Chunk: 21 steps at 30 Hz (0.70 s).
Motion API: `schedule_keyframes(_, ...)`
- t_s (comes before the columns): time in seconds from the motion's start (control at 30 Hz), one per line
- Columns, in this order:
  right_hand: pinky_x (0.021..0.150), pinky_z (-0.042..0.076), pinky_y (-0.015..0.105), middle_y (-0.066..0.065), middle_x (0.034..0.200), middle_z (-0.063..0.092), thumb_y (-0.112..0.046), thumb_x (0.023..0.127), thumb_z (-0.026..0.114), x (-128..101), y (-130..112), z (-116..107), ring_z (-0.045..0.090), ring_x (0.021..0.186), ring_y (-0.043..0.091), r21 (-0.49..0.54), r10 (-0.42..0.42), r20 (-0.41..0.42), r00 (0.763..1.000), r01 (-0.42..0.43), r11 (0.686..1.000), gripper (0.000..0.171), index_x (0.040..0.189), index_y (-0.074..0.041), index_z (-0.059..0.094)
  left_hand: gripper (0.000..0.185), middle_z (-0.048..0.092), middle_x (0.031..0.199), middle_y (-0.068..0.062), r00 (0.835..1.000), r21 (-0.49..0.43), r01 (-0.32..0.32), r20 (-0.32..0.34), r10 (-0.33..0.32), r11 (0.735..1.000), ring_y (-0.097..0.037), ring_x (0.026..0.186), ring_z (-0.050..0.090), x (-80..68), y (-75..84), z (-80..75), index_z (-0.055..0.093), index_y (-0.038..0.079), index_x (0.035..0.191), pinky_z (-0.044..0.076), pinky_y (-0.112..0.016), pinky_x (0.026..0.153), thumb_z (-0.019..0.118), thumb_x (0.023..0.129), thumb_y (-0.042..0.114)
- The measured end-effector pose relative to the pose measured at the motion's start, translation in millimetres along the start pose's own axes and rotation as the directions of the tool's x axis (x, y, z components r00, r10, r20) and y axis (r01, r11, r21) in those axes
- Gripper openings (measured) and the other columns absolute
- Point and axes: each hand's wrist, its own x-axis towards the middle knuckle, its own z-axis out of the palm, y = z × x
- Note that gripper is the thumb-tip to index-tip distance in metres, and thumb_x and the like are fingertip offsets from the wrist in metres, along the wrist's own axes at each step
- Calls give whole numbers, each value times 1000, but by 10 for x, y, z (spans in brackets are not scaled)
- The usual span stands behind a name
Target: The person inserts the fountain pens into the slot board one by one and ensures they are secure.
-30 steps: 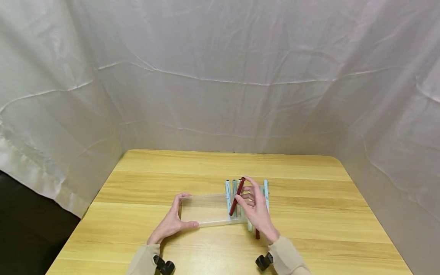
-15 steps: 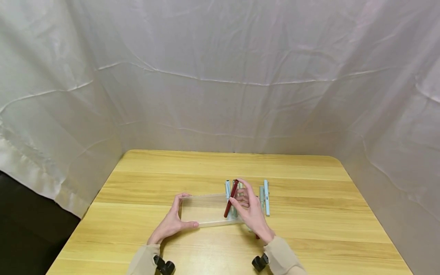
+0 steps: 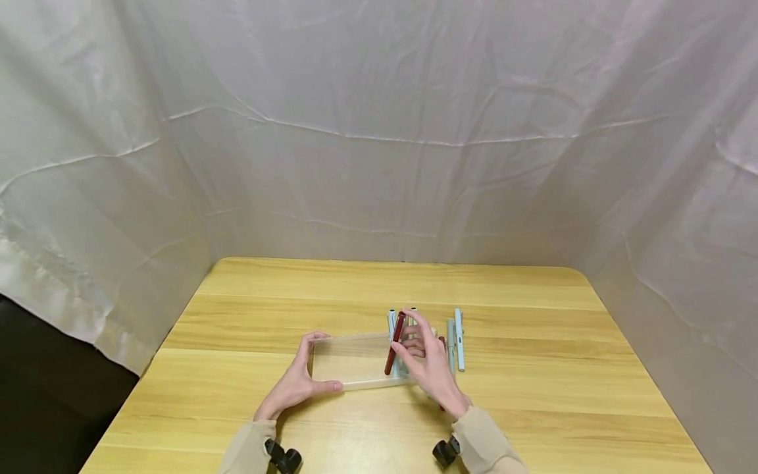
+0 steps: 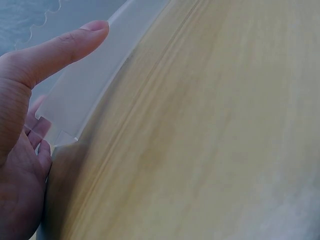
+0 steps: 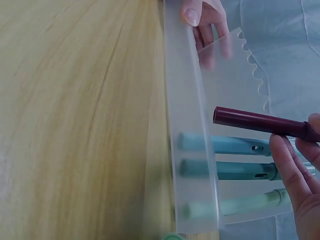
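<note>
So far we count three pale pens (image 5: 225,170) slotted in tray (image 3: 355,362). Right hand (image 3: 429,368) pinches red pen (image 3: 394,343) over tray; left hand (image 3: 293,388) clasps tray end, thumb and fingers curled round it. More pens (image 3: 456,342) wait on table (image 3: 533,395).

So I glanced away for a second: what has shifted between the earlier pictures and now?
The right hand, pinching the dark red pen, carried it leftward and lower over the clear tray, where three pale pens lie. The left hand kept its grip on the tray's left end; the loose pens stayed put.
</note>
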Motion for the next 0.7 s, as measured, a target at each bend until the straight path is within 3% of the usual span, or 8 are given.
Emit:
schedule_keyframes(0.2, 75, 64, 33, 21, 108, 65, -2, 91, 71, 3, -1, 21, 71, 85, 31, -18, -17, 8, 1000, 17, 1000, 64, 148, -9, 43, 99, 34, 155, -14, 1000, 11, 7, -5, -7, 1000, -44, 153, 16, 2, -2, 1, 32, 16, 145, 3, -75, 120, 93, 68, 23)
schedule_keyframes(0.5, 77, 63, 27, 16, 108, 67, -11, 92, 72, 5, -18, 40, 73, 87, 27, -61, 6, 35, 999, -4, 998, 61, 147, -21, 46, 99, 34, 155, -14, 1000, -1, 11, -8, -11, 1000, -42, 152, 18, 3, 1, 1, 33, 16, 145, 4, -74, 120, 93, 67, 22)
schedule_keyframes(0.7, 77, 62, 24, 16, 109, 68, -8, 90, 73, -4, -25, 50, 73, 87, 27, -79, 40, 46, 998, -36, 996, 66, 148, -22, 45, 99, 34, 155, -16, 1000, 2, 2, -5, -2, 1000, -43, 153, 17, -4, 16, 4, 32, 14, 145, 4, -74, 120, 93, 68, 23)
